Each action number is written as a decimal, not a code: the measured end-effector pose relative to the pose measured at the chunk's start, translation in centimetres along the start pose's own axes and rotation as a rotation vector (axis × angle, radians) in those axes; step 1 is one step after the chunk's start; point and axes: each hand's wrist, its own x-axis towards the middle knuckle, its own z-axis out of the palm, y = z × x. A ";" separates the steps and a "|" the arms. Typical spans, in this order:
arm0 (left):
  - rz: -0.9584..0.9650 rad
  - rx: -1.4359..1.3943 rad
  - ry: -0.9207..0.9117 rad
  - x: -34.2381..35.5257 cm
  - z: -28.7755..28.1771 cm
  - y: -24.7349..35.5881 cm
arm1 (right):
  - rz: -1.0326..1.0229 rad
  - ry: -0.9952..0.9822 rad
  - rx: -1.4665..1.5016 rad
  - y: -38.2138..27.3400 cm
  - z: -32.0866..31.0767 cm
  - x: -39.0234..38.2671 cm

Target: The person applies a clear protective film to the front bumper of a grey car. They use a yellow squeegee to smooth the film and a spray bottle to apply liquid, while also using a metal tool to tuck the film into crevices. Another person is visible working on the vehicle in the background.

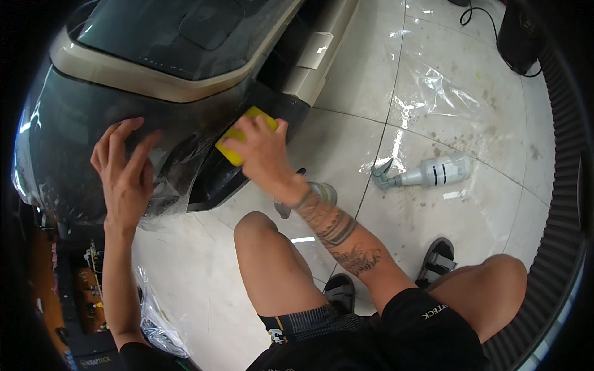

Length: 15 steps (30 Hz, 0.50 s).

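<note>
A dark grey car bumper [99,105] with a beige trim strip [142,77] fills the upper left. Wrinkled clear film [179,170] lies over its lower corner, with a loose edge hanging below. My left hand [125,176] has its fingers spread against the bumper, left of that film, and holds nothing. In my right hand [265,157] is a flat yellow squeegee [231,154], gripped from above and pressed to the black trim at the bumper's corner. My fingers cover part of the squeegee. Beneath my right wrist, partly hidden, a bottle [325,193] rests on the floor.
A clear spray bottle [445,170] with a grey trigger lies on the wet tiled floor, right. Beyond it is a sheet of clear film [442,89]. A black container [520,40] and cable stand far right. Crumpled film [158,315] lies lower left, beside a tool-strewn surface [46,290].
</note>
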 end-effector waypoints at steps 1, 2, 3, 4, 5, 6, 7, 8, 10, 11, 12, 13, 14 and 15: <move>-0.008 0.000 0.018 -0.1 -0.8 -0.5 | 0.018 0.000 0.081 0.7 -2.2 1.0; -0.019 0.009 0.030 -0.6 -1.9 -0.9 | 0.034 -0.001 0.171 1.7 -3.8 1.7; -0.040 0.014 0.029 -1.2 -2.7 -1.3 | 0.006 0.143 0.183 3.4 -5.0 2.6; -0.062 0.013 0.028 -2.2 -3.1 -1.7 | -0.011 0.226 0.145 5.0 -6.0 3.5; -0.085 0.021 0.021 -3.3 -3.7 -2.0 | -0.029 0.310 0.117 5.6 -6.5 4.1; -0.085 0.031 0.039 -4.3 -3.7 -2.5 | -0.051 0.303 0.133 5.3 -6.2 4.4; -0.112 -0.016 0.030 -5.1 -3.6 -2.2 | -0.071 0.294 0.151 4.6 -5.2 4.8; -0.139 -0.064 0.022 -5.9 -3.4 -1.9 | -0.092 0.286 0.168 3.7 -4.0 5.2; -0.160 -0.128 0.001 -6.4 -2.2 -0.8 | -0.141 0.221 -0.002 2.2 0.7 2.0; -0.140 -0.158 -0.001 -6.7 -1.2 -0.1 | -0.139 0.201 -0.046 2.6 2.4 0.2; -0.156 -0.188 -0.030 -7.5 -0.4 0.7 | -0.132 0.124 -0.044 2.6 2.8 -0.8; -0.168 -0.212 -0.058 -8.2 -0.2 1.2 | -0.127 0.052 -0.041 2.8 2.6 -1.6; -0.193 -0.252 -0.094 -9.3 -0.2 1.3 | -0.121 -0.019 -0.039 3.2 2.2 -2.0; -0.219 -0.292 -0.129 -10.6 -0.4 1.5 | -0.099 0.010 0.041 3.9 1.5 -1.5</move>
